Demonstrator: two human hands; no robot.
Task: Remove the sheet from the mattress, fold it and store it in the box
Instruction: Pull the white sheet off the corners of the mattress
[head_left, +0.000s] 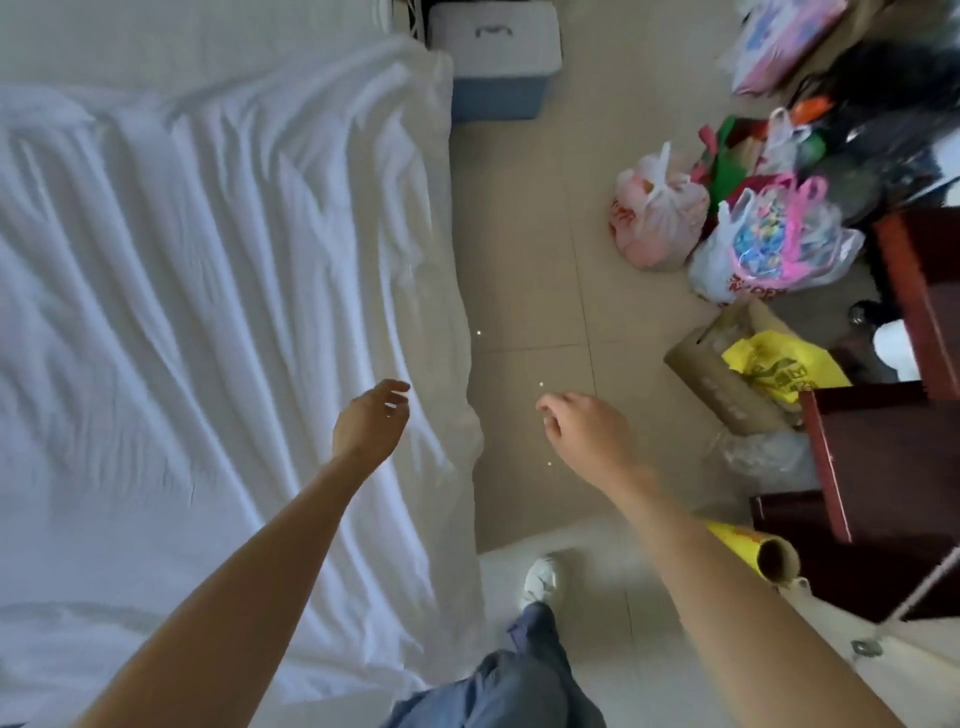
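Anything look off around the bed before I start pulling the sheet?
The sheet is heavily wrinkled but still covers the mattress. Bags and a tipped cardboard box clutter the floor on the right. Nothing looks spilled.

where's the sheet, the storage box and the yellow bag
sheet (218, 291): head view, on the wrinkled middle of the white cloth over the mattress
storage box (496, 36): head view, on its pale lid by the handle
yellow bag (774, 364): head view, on its printed face
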